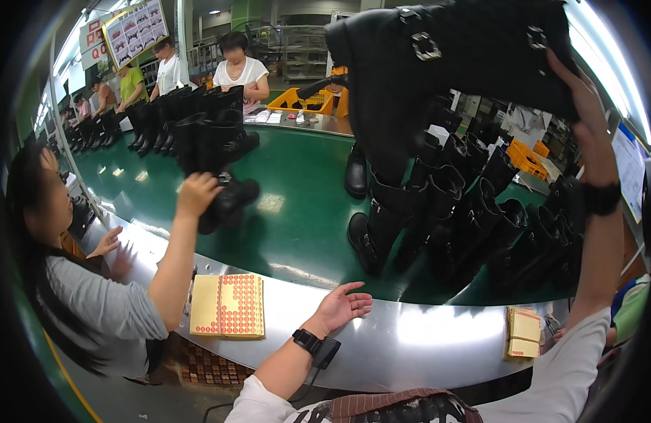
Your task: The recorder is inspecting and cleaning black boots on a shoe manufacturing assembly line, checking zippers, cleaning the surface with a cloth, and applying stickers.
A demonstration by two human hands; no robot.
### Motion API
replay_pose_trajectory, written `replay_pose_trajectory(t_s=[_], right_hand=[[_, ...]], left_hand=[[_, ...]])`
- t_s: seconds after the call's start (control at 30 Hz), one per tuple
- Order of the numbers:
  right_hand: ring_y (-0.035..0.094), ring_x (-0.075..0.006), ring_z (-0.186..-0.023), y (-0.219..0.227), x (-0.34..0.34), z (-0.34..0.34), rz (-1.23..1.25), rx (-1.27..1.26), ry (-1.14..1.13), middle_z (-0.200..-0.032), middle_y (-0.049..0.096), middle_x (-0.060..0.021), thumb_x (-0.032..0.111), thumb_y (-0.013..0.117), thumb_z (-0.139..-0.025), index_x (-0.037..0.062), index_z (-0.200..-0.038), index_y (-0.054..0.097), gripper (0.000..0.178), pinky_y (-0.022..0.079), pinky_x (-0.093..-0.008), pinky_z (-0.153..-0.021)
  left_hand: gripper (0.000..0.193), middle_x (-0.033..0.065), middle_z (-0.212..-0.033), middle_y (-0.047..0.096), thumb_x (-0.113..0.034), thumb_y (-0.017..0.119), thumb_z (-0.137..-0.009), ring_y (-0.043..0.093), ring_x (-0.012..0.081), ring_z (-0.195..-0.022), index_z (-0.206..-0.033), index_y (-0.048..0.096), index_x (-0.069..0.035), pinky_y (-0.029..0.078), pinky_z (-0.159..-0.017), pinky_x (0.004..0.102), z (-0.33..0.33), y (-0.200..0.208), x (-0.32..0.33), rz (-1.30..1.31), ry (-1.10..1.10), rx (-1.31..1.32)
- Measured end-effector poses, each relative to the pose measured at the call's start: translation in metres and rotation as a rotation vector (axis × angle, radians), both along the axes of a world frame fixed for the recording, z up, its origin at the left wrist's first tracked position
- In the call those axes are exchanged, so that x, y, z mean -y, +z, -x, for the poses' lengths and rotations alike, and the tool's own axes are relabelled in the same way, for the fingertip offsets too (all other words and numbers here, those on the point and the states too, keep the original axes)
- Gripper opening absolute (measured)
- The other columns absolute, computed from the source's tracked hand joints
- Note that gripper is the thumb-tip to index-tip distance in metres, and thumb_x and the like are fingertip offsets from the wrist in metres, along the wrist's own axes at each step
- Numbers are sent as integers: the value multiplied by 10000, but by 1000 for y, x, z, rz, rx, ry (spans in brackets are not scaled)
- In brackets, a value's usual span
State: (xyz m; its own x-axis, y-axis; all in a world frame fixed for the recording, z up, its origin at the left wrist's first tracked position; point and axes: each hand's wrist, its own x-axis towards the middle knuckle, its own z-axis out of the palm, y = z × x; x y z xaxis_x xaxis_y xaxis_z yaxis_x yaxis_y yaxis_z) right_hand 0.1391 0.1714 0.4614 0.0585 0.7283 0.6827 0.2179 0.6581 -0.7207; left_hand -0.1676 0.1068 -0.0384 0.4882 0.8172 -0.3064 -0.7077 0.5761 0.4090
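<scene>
My right hand [583,106] is raised at the upper right, gripping a black boot [456,60] with silver buckles. The boot is held up high, tilted, close before me, and it covers part of the far side. Over the metal ledge [438,331] at the front, my left hand [343,307] is empty, palm up with its fingers apart. A stack of yellow cards with red round stickers [227,307] lies on the ledge to its left. Beyond my left hand, several black boots [445,218] stand and lean together on the green conveyor belt [297,183].
At my left a co-worker [93,296] reaches over the belt, one hand on a black boot [230,197]. A row of boots [163,130] lines the far side, with several people behind it. Orange crates [301,99] stand beyond. A smaller card stack [524,331] sits on the right ledge.
</scene>
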Motion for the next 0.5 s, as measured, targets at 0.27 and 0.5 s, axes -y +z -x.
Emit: replay_pose_trajectory(t_s=[0.27,0.5], right_hand=[[688,-193,-732,-69,-201,184,109,-48,79,-914,700,-137,219,856,-726,-43,-1009,650,437,564,-286,-675],[661,-338,-1051,-196,-317,307,408,553,-531,-1134,675,-199,318,629,-879,29,-1107,682,372,520,-399,-905]], left_hand=[[371,176,-1078,632,-262,478,-1005,626,336,-1040,-1320,483,-66,505,-933,470,4,-3,-6,-75,-102,13],[355,155,-1073,623,-166,461,-1002,636,289,-1021,-1335,435,-43,519,-929,437,3,4,-6,-82,-122,-13]])
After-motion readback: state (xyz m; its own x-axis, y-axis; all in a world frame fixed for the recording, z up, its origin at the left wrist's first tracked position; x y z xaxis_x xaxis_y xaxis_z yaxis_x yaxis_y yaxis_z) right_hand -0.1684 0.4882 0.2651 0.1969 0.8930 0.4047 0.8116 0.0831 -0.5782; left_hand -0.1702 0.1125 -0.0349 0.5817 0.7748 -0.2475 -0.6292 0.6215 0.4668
